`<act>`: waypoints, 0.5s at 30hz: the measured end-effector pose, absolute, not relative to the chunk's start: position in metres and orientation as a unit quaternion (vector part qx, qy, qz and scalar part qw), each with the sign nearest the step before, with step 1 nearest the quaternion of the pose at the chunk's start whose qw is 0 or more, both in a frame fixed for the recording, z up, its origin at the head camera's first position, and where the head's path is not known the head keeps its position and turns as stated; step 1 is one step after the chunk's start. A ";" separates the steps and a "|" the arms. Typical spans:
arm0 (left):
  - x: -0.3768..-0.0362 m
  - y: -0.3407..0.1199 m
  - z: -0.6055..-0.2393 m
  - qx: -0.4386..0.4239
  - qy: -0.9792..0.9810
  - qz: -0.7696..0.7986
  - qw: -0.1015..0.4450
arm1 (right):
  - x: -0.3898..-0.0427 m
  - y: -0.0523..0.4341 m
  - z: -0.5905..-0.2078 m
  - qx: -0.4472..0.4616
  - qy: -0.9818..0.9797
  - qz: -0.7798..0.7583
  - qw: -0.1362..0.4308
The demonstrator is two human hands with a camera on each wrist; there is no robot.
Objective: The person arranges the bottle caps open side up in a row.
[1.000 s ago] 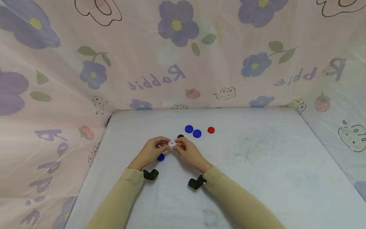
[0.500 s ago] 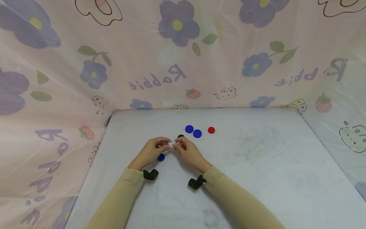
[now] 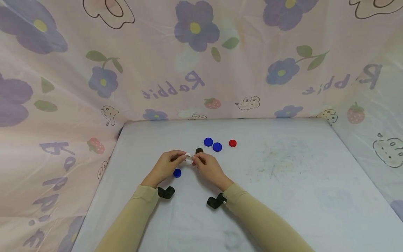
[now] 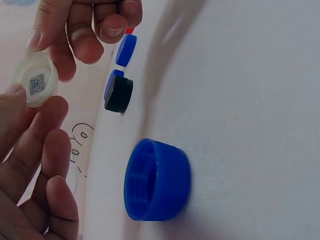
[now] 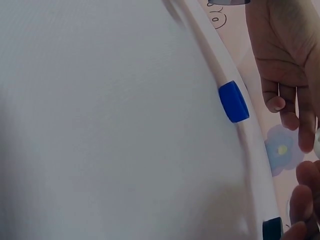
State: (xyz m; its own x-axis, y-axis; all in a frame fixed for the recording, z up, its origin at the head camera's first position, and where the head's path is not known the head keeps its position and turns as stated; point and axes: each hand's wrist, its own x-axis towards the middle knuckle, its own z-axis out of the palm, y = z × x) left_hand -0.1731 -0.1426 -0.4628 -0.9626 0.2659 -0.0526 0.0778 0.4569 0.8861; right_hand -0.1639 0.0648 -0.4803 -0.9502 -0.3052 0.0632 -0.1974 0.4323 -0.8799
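Observation:
Between both hands, above the table, is a small white bottle cap [image 3: 188, 156] with a square printed code inside. The left hand [image 3: 165, 166] pinches it with thumb and fingers. At the rim's other side, the right hand [image 3: 212, 170] pinches the same cap [image 4: 45, 95] with thumb and forefinger. In the left wrist view the hollow side of the cap faces the camera. A blue bottle cap [image 3: 177, 173] lies on the table beside the left hand, its open side showing in the left wrist view. A black cap [image 3: 199, 151] stands just beyond the right fingers.
Farther back lie two blue caps [image 3: 208, 141] and a red cap [image 3: 232, 143]. The white-covered table [image 3: 283, 196] ends at a patterned curtain [image 3: 176, 70] behind and at the sides. Each wrist carries a small black device [image 3: 166, 192].
The white cap has been turned in the fingers, from its round face showing to a tilted, edge-on view. The right fingers have shifted slightly, baring more of the black cap.

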 end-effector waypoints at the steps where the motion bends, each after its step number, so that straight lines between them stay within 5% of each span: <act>1: -0.173 -0.143 -0.463 0.100 0.849 0.511 0.093 | -0.164 0.065 -0.480 -0.148 0.845 -0.511 0.053; 15: -0.172 -0.142 -0.463 0.103 0.834 0.530 0.114 | -0.164 0.065 -0.480 -0.164 0.830 -0.532 0.037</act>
